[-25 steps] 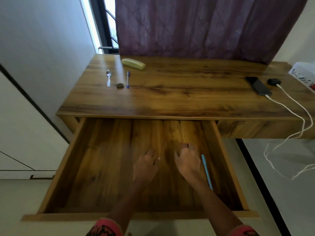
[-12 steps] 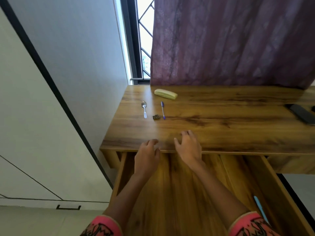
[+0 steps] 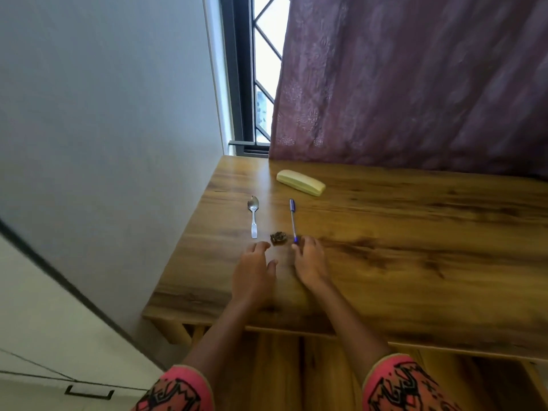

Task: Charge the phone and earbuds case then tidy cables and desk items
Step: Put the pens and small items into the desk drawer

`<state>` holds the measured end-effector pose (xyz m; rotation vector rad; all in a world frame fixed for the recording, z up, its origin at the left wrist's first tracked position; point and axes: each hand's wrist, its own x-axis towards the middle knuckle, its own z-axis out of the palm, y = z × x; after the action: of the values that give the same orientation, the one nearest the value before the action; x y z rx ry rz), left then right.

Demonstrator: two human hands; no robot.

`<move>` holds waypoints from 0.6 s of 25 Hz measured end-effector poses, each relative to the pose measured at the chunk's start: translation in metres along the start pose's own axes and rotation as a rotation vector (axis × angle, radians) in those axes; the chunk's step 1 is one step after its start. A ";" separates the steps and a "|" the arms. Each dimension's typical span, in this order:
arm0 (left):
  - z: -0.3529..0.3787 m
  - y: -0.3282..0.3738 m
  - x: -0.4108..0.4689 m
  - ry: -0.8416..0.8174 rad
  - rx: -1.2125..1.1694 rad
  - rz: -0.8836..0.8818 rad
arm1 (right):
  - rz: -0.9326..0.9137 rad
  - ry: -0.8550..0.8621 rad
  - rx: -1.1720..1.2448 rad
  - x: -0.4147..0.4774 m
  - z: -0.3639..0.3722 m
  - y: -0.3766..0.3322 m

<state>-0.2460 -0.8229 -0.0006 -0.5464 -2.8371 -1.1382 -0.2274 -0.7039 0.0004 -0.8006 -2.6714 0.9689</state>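
On the wooden desk lie a metal spoon, a blue pen and a small dark object between their near ends. A pale yellow case sits farther back by the curtain. My left hand hovers over the desk with loose fingers, just short of the spoon's handle and the dark object. My right hand reaches beside it, its fingertips touching the near tip of the pen. The phone, earbuds case and cables are out of view.
A white wall borders the desk on the left, with a window and a purple curtain behind. The open drawer lies below the desk's front edge under my forearms.
Both hands left the drawer and moved forward over the desk to the pen and spoon. My view swung left and up, so the phone and cables dropped out of sight.
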 end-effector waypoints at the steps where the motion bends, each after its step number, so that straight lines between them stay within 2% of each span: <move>1: 0.010 -0.004 0.013 -0.004 -0.016 -0.020 | -0.003 0.003 -0.024 0.012 0.006 0.002; 6: 0.047 -0.019 0.058 0.031 -0.069 -0.020 | 0.077 0.135 0.064 0.065 0.027 0.009; 10: 0.057 -0.028 0.066 0.081 -0.066 0.040 | 0.050 0.246 0.049 0.076 0.040 0.012; 15: 0.054 -0.028 0.061 0.096 -0.123 0.026 | 0.017 0.308 0.056 0.066 0.039 0.014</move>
<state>-0.3075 -0.7865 -0.0491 -0.5185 -2.6851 -1.3032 -0.2900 -0.6794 -0.0389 -0.8824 -2.3694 0.8426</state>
